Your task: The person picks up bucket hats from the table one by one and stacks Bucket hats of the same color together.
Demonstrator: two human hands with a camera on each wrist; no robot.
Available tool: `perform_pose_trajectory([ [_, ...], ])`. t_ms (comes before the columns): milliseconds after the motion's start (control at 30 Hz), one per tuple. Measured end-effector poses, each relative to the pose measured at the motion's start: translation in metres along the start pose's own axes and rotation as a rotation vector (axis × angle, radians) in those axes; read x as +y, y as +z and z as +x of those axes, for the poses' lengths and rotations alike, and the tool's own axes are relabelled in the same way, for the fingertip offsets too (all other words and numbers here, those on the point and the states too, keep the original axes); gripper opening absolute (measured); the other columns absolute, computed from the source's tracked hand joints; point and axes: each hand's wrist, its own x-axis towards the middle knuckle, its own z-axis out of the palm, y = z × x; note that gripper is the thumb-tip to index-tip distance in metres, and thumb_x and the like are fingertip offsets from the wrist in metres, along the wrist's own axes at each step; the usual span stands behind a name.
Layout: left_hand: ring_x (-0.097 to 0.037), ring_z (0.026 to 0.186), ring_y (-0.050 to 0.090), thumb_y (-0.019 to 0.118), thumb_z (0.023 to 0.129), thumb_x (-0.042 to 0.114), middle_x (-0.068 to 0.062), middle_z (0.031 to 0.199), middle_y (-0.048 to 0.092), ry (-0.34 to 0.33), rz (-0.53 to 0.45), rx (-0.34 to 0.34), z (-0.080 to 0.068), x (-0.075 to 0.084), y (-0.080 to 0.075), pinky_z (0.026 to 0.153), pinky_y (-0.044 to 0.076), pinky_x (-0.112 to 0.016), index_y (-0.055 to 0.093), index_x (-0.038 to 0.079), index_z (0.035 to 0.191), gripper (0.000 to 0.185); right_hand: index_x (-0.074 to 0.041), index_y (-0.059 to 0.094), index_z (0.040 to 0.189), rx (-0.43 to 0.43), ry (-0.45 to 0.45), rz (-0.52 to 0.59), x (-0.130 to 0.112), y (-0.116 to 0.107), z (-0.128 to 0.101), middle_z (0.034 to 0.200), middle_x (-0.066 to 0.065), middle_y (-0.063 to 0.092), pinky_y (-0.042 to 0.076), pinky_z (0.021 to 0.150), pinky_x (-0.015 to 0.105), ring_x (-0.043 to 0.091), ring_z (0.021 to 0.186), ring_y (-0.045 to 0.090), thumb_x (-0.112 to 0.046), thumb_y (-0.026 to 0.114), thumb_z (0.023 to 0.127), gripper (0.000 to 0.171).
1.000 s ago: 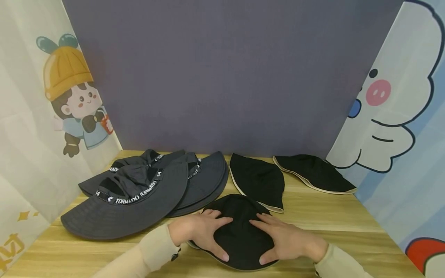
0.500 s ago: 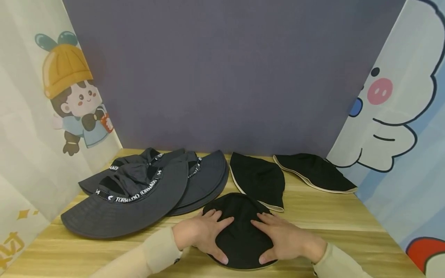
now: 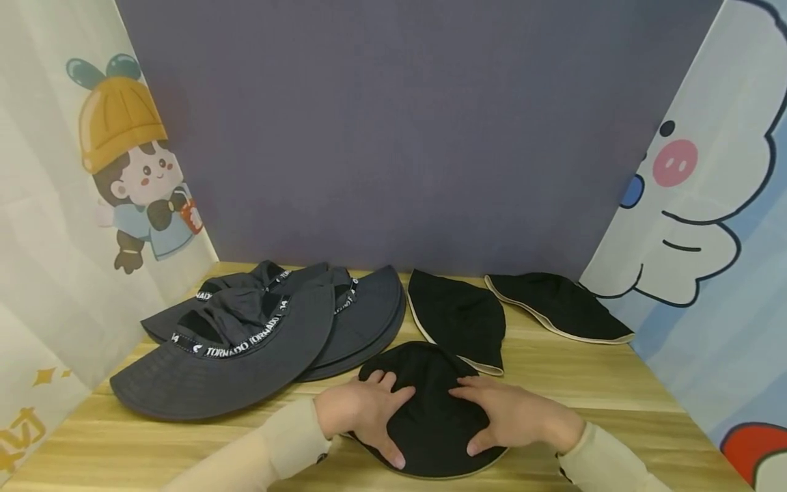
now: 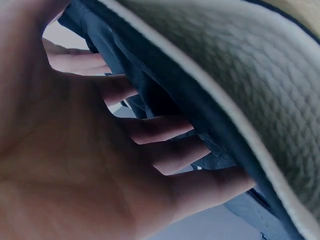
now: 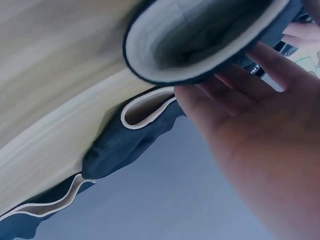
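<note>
Head view: the black hat (image 3: 430,410) lies on the surface (image 3: 615,403) directly under both hands, left hand (image 3: 363,410) and right hand (image 3: 510,417) equally near, fingers spread flat. Wrist views: fingers (image 4: 165,150) straight against cloth, pale rim (image 5: 150,107) curling.

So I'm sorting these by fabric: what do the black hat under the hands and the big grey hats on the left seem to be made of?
The black bucket hat with cream edge looks like soft matte woven cloth, probably cotton; it dents under both hands, and its pale lining looks textured, perhaps quilted. The grey wide-brimmed hats look like smooth, thin cloth, maybe nylon or polyester, with a printed black band.
</note>
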Motion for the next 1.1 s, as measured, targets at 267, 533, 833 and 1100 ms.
perform_pose_trajectory([
  [267, -0.030, 0.145, 0.032, 0.077, 0.074, 0.072, -0.005, 0.157, 0.033, -0.021, 0.021, -0.011, 0.002, 0.001, -0.001, 0.107, 0.041, -0.055, 0.032, 0.036, 0.159, 0.102, -0.001, 0.063, 0.133, 0.192, -0.069, -0.001, 0.003, -0.011, 0.005, 0.138, 0.018, 0.059, 0.046, 0.102, 0.055, 0.037, 0.127, 0.056, -0.037, 0.080, 0.089, 0.060],
  [533, -0.029, 0.143, 0.035, 0.078, 0.074, 0.072, -0.005, 0.155, 0.035, -0.035, 0.031, -0.024, 0.005, 0.003, -0.002, 0.104, 0.043, -0.053, 0.033, 0.036, 0.158, 0.102, 0.002, 0.069, 0.121, 0.443, -0.022, -0.089, 0.015, -0.021, 0.012, 0.116, 0.012, 0.069, 0.054, 0.089, 0.048, 0.031, 0.106, 0.067, -0.026, 0.076, 0.093, 0.040],
  [833, -0.029, 0.144, 0.034, 0.077, 0.074, 0.073, -0.004, 0.156, 0.035, -0.017, 0.034, -0.009, 0.005, 0.002, 0.001, 0.106, 0.042, -0.054, 0.033, 0.037, 0.158, 0.101, 0.012, 0.066, 0.120, 0.475, 0.199, -0.078, 0.038, -0.036, 0.022, 0.115, 0.026, 0.068, 0.054, 0.087, 0.054, 0.041, 0.104, 0.067, -0.027, 0.072, 0.095, 0.047],
  [1100, -0.029, 0.145, 0.033, 0.076, 0.075, 0.073, -0.004, 0.157, 0.034, -0.010, 0.039, 0.004, 0.003, 0.000, 0.003, 0.106, 0.042, -0.054, 0.034, 0.037, 0.158, 0.100, 0.009, 0.070, 0.100, 0.418, 0.310, -0.020, 0.054, -0.041, 0.033, 0.086, 0.015, 0.070, 0.055, 0.076, 0.050, 0.029, 0.081, 0.067, -0.032, 0.071, 0.095, 0.041],
])
